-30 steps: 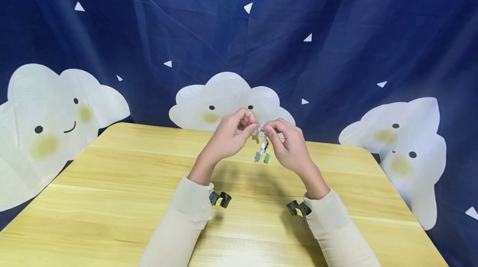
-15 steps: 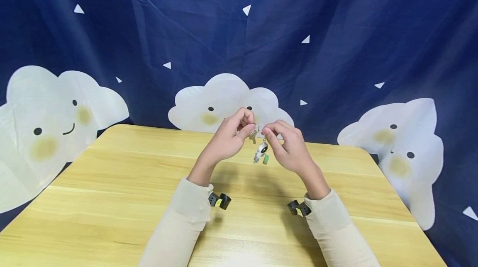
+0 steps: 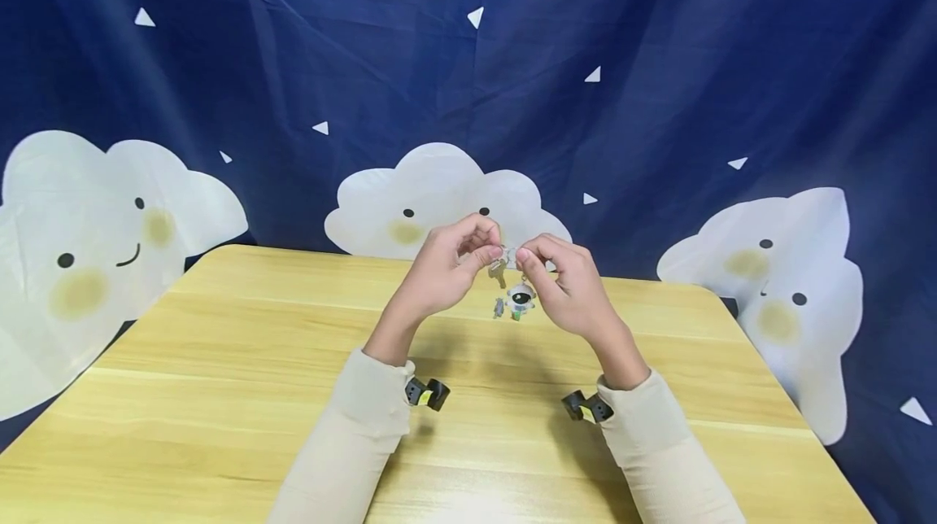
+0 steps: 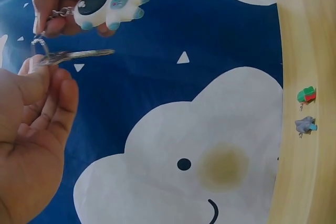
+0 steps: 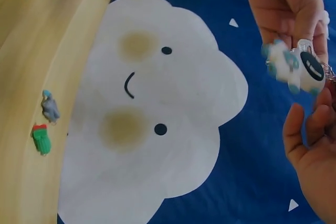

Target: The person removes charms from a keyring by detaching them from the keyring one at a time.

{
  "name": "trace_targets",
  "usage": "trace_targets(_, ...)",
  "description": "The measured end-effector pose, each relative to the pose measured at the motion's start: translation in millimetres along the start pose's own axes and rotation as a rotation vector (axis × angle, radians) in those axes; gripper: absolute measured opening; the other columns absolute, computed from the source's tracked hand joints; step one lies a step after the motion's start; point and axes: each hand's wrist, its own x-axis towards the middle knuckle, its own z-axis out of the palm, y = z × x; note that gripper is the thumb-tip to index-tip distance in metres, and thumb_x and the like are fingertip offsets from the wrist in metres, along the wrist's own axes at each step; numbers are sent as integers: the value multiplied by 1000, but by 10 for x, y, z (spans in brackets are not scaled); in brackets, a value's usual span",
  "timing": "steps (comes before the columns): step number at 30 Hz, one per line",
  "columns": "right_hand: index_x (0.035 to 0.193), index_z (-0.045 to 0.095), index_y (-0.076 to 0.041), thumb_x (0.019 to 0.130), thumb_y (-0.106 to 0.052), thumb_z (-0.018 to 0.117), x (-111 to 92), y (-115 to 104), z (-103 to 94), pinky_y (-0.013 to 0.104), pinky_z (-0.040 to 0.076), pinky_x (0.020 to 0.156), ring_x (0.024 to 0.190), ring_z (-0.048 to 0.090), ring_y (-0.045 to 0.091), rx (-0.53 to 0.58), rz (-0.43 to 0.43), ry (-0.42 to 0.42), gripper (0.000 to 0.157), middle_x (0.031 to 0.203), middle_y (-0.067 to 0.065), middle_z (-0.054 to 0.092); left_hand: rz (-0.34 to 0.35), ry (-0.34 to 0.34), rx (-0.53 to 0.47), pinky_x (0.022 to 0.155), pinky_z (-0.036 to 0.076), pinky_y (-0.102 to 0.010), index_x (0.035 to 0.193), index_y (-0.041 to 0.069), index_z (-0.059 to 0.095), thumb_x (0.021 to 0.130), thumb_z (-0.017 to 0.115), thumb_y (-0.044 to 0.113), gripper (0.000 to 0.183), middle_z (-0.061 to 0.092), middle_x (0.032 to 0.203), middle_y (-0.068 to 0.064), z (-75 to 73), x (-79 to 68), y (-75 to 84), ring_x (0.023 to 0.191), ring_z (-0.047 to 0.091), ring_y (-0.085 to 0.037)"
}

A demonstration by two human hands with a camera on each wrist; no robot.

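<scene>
Above the far part of the table, my left hand [image 3: 450,268] pinches a key ring [image 4: 41,48] between thumb and fingers. A metal key [image 4: 86,53] hangs from the ring. My right hand [image 3: 567,284] grips the chain end of a white astronaut keychain [image 4: 107,10], and the astronaut dangles below its fingers with its dark visor [image 3: 522,299] facing the head camera. Fingertips of both hands are close together but apart. How the chain and ring meet is too small to tell. On the table behind lie a green and red charm [image 4: 306,94] and a grey charm [image 4: 305,125].
The wooden table [image 3: 220,394] spans the lower view. Behind its far edge hangs a dark blue cloth [image 3: 410,44] printed with smiling clouds and white triangles. A small black camera [image 3: 428,394] sits on the left wrist, another [image 3: 586,406] on the right.
The astronaut has turned from sideways to face the head camera. The key has swung slightly below the left fingers. Both hands keep nearly the same place, and the view has shifted a little.
</scene>
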Motion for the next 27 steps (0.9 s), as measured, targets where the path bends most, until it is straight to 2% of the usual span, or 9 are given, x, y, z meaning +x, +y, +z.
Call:
trace_targets(5, 86, 62, -8, 107, -13, 53, 11, -32, -11, 27, 42, 60, 63, 48, 11, 38, 19, -29, 24, 73, -2, 53, -36, 80, -22, 66, 49, -29, 99, 6, 67, 98, 67, 10, 4, 69, 85, -1, 12, 1, 24, 74, 60, -19)
trace_targets(7, 85, 61, -9, 108, -14, 51, 11, -37, -8, 27, 40, 58, 62, 46, 12, 65, 19, -34, 26, 72, -2, 51, -46, 90, -41, 63, 47, -28, 98, 6, 68, 98, 67, 10, 4, 69, 84, -2, 20, 3, 34, 71, 59, -24)
trace_targets(10, 84, 60, -9, 108, -13, 51, 11, -43, -7, 25, 38, 55, 59, 44, 12, 109, 25, -37, 26, 70, -3, 50, -46, 77, -68, 60, 45, -27, 97, 4, 68, 99, 66, 8, 5, 67, 82, -3, 30, 2, 44, 69, 56, -32)
trace_targets(12, 82, 60, -9, 108, -11, 52, 12, -42, -10, 25, 37, 53, 57, 42, 11, 130, 32, -38, 27, 69, -4, 49, -50, 65, -76, 59, 43, -27, 96, 4, 68, 99, 66, 7, 5, 66, 81, -4, 38, 2, 49, 67, 53, -33)
trace_targets(18, 80, 62, -7, 104, -1, 55, 8, -31, -31, 24, 33, 48, 51, 37, 9, 175, 76, -54, 26, 66, -1, 51, -49, 31, -64, 56, 39, -26, 94, 7, 68, 99, 65, 6, 6, 62, 78, -2, 49, 0, 46, 61, 47, -17)
trace_targets(27, 81, 64, -6, 103, 1, 54, -3, -14, -41, 25, 30, 44, 50, 35, 9, 251, 114, -91, 25, 68, -2, 52, -22, -24, -100, 53, 38, -28, 89, 9, 65, 99, 64, 7, 11, 60, 75, -1, 53, -6, 22, 59, 46, -18)
